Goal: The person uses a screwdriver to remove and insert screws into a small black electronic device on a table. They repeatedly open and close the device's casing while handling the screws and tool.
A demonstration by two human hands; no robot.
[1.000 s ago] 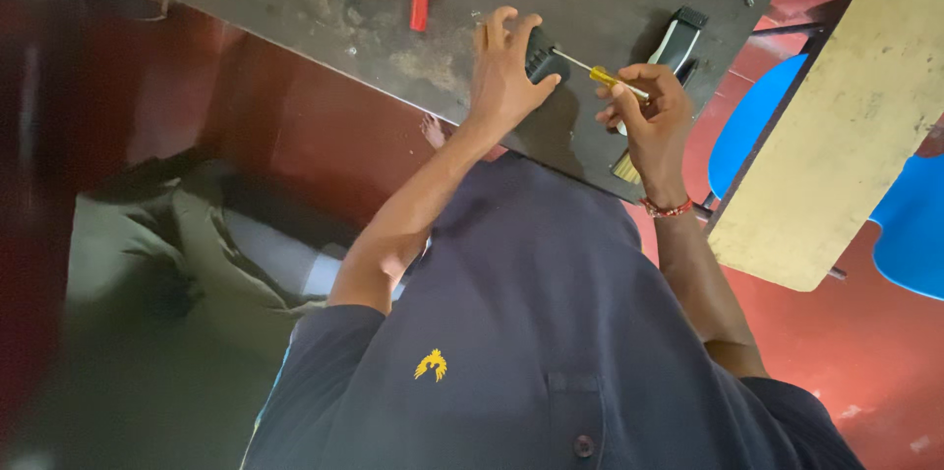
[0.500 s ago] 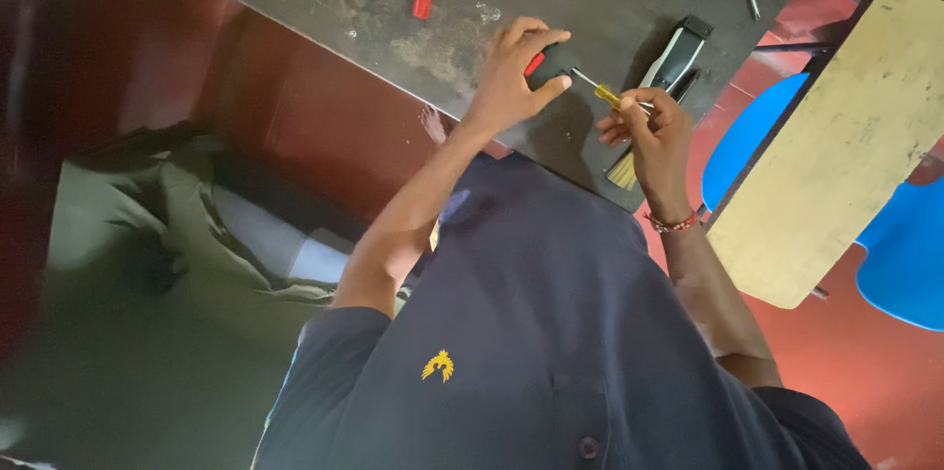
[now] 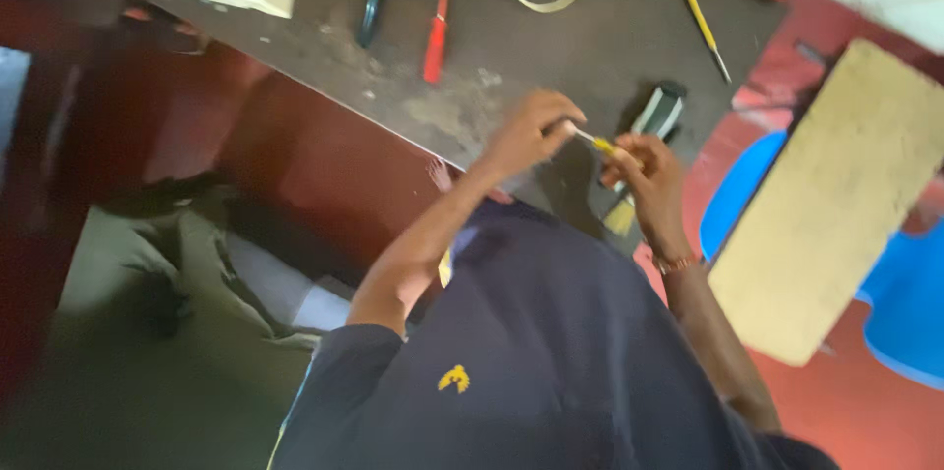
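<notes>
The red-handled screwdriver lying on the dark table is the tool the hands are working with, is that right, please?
Not quite: the red-handled screwdriver lies untouched on the table. The head view shows the right hand holding a small yellow-handled screwdriver, its tip meeting the left hand.

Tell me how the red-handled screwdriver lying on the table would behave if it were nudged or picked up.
The red-handled screwdriver looks long, thin and rigid, so it would probably stay stiff when lifted. Its rounded handle lies flat on the dark table, so a sideways nudge may set it rolling. It seems slim, so likely light for its length.
</notes>
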